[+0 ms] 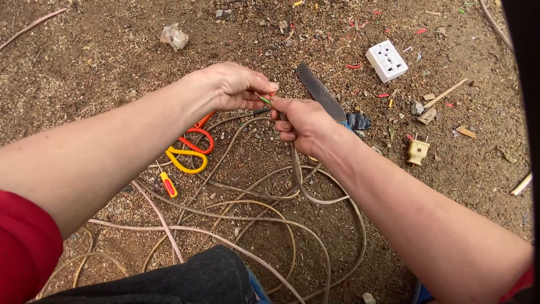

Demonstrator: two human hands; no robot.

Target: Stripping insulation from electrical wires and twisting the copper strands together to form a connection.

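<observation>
A person's two bare hands meet over a patch of sandy, littered ground [84,62]. The right hand [301,121] is closed in a fist around the end of a pale beige cable [295,169], whose thin coloured wires [265,100], green and red, stick out above the knuckles. The left hand [236,85] pinches those wire tips between thumb and fingertips, its other fingers curled in. From the right fist the cable drops to the ground and runs off in loose, overlapping loops in front of the person's knees. Just beyond the right hand lies a flat, dark knife blade [318,90]. Below the left wrist rest orange-and-yellow-handled scissors [191,146], with a small red-and-yellow screwdriver [167,184] near them. Farther right, a white socket block [386,60] and a cream plug [417,151] lie well apart among scraps of stripped insulation.
</observation>
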